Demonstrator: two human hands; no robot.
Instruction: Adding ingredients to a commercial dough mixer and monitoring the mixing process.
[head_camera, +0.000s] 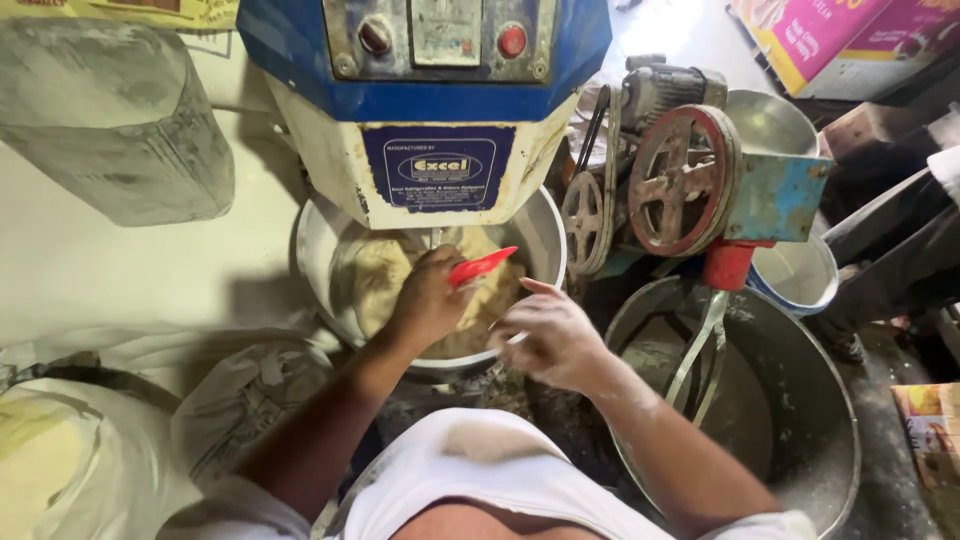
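Note:
My left hand (428, 298) reaches into a steel mixer bowl (545, 240) and grips a red scraper (482, 265) over pale dough (375, 275). My right hand (552, 335), dusted with flour, rests on the bowl's near rim with fingers partly spread; whether it holds anything small I cannot tell. The blue and white mixer head (430, 110) hangs directly above the bowl and hides its far part.
A second large steel bowl (800, 440) with a whisk attachment (700, 350) stands at the right. Pulley wheels and a motor (680, 180) sit behind it, with a small white bucket (800, 275). Flour sacks (120, 440) lie at the left. Cardboard boxes (830, 40) are at top right.

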